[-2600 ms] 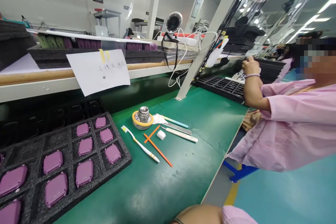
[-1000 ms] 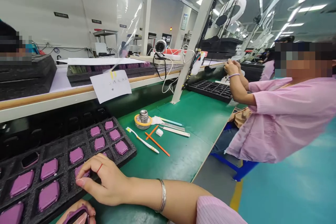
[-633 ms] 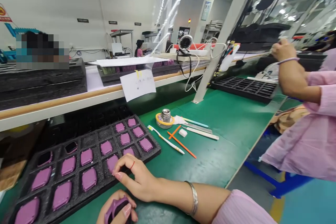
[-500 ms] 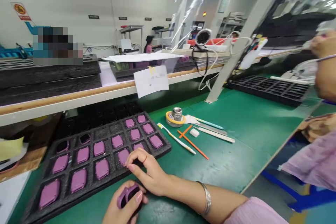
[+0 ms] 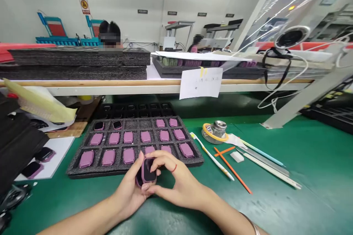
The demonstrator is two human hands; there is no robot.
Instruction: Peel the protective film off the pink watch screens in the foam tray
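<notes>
Purple smartwatch is sitting between both hands, just in front of the near edge of the foam tray, with its dark screen turned up toward the head camera. The left hand is cupping it from below, and the right hand is closing over it from the right, its fingers lying along the top edge of the case. Both hands appear to be grasping it, and this two-handed hold seems to be keeping the screen level and in plain view. Whether the watch is touching the green work mat beneath it is hidden by the hands.

Directly beyond the grip, a black foam tray is holding rows of purple watches, each seated in its own cell, probably to keep the cases from rubbing together. Further left of the grip, two more watches are lying on a white sheet.

To the right of the grip, a white toothbrush, orange sticks, a white block, a steel strip and a white-handled tool are lying close together on the mat, seemingly placed within easy reach. Beyond them, a steel cylinder is standing inside a roll of yellow-edged tape.
</notes>
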